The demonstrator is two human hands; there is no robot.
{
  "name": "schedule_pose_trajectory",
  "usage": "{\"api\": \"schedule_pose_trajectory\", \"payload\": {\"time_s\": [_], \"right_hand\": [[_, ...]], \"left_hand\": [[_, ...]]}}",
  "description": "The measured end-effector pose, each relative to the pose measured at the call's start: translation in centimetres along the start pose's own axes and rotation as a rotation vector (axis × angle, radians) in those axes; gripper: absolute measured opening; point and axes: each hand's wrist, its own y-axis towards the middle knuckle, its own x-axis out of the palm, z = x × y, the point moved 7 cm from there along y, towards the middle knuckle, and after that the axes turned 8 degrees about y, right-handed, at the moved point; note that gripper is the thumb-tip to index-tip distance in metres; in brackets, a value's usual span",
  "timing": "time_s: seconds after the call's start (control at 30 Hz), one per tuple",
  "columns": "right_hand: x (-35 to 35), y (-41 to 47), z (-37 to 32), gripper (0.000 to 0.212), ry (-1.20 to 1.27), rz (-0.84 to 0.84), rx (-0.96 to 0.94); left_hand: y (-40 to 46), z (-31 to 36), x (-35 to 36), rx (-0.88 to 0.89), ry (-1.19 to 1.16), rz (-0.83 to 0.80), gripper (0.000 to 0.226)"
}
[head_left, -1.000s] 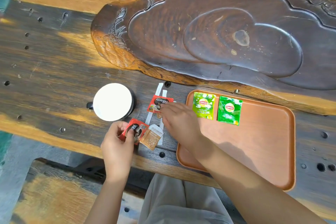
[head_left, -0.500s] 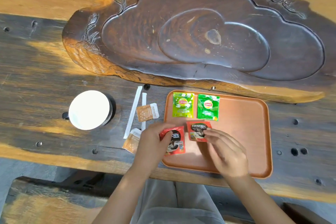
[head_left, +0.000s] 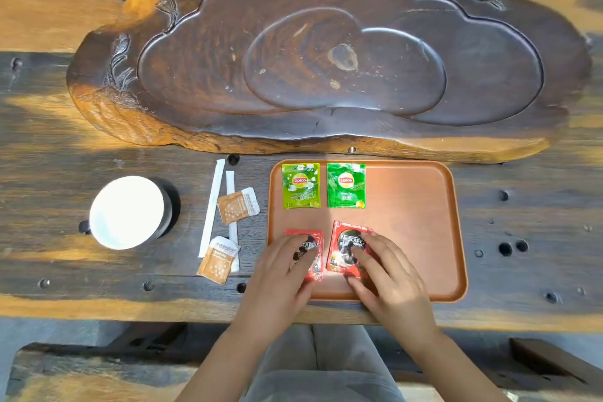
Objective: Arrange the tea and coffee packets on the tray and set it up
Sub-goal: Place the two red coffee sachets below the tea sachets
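Observation:
An orange-brown tray (head_left: 414, 228) lies on the wooden table. At its far left sit two green Lipton tea packets, a light green one (head_left: 301, 185) and a darker one (head_left: 346, 185). Below them lie two red Nescafe coffee packets. My left hand (head_left: 280, 274) rests with its fingers on the left coffee packet (head_left: 311, 254). My right hand (head_left: 388, 271) presses its fingers on the right coffee packet (head_left: 346, 245). Both packets lie flat on the tray.
Left of the tray lie two brown sugar sachets (head_left: 238, 205) (head_left: 218, 259) and two white wrapped sticks (head_left: 212, 206). A dark cup with a white lid (head_left: 127, 210) stands further left. A large carved dark wooden tea board (head_left: 326, 55) fills the far side.
Both hands carried the red coffee packets from the table left of the tray onto the tray and laid them below the green tea packets.

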Motion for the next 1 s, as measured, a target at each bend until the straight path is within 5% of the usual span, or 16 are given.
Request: {"api": "schedule_pose_trajectory", "payload": {"time_s": [0.3,1.0], "right_hand": [[1.7,0.8,1.1,0.040,-0.006,-0.120,0.100],[1.8,2.3,1.0,0.036,-0.040,-0.099,0.107]], "left_hand": [[0.4,-0.9,0.7,-0.012,-0.023,-0.025,0.042],[1.7,-1.2,0.3,-0.061,0.005,-0.018,0.043]]}}
